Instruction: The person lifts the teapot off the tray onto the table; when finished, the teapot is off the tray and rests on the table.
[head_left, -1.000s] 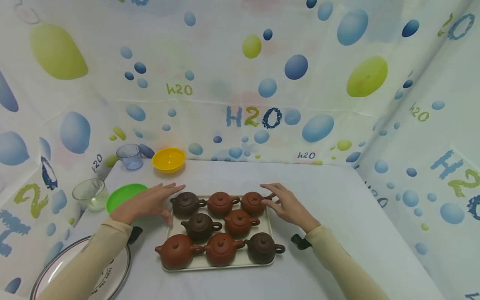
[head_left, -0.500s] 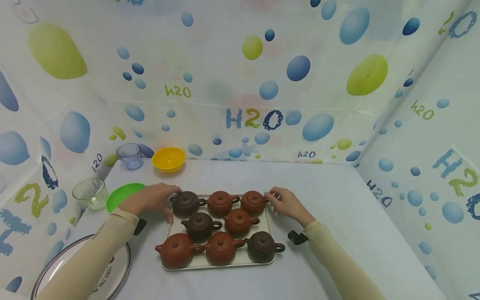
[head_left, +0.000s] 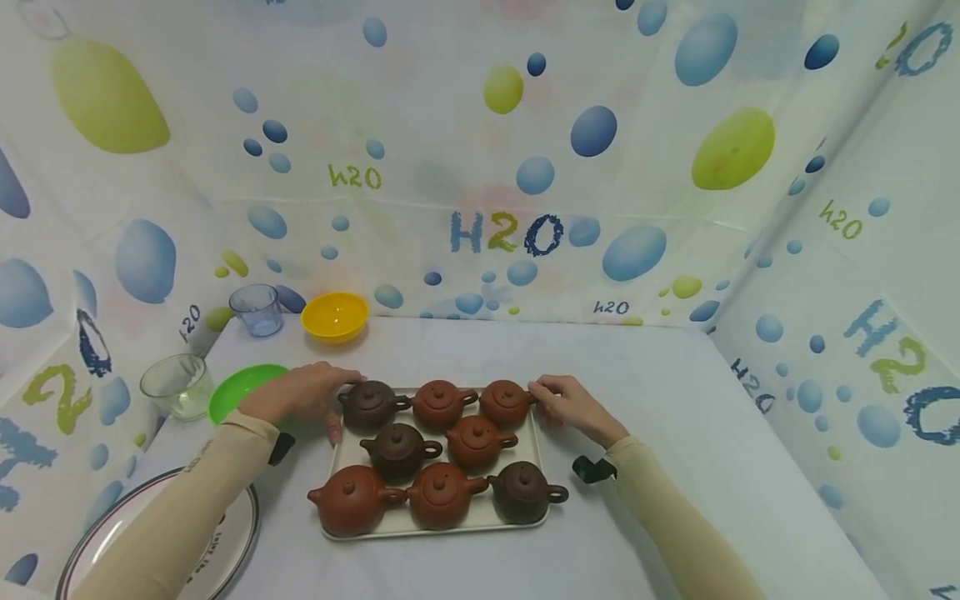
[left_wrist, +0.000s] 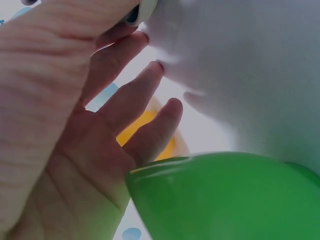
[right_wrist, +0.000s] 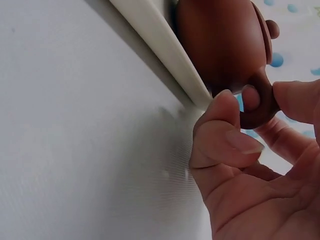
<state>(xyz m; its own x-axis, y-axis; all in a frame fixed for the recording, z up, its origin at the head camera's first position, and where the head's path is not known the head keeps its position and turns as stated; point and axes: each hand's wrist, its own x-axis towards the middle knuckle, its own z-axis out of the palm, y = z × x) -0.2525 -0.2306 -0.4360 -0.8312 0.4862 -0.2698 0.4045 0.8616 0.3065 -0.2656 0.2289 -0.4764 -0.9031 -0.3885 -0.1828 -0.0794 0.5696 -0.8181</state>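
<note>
Several small clay teapots stand on a cream tray (head_left: pixel 487 523), some reddish brown, others dark brown. At the tray's back right corner, my right hand (head_left: pixel 576 408) pinches the handle of a reddish-brown teapot (head_left: pixel 506 403). The right wrist view shows fingers and thumb around that looped handle (right_wrist: pixel 260 110), next to the tray's rim. My left hand (head_left: pixel 303 396) is at the back left corner, its fingertips by the spout of a dark teapot (head_left: pixel 369 406). In the left wrist view its fingers are extended and spread; contact with teapot or tray is partly hidden.
A green bowl (head_left: pixel 238 390) sits just left of my left hand. Farther back are a yellow bowl (head_left: pixel 334 318), a bluish glass (head_left: pixel 257 312) and a clear glass (head_left: pixel 178 388). A large white plate (head_left: pixel 238 533) lies at front left, partly under my left sleeve.
My right hand has closed on the back right teapot's handle. My left hand has moved slightly in toward the dark teapot, its fingers lowering. The teapots and tray stay in place.
</note>
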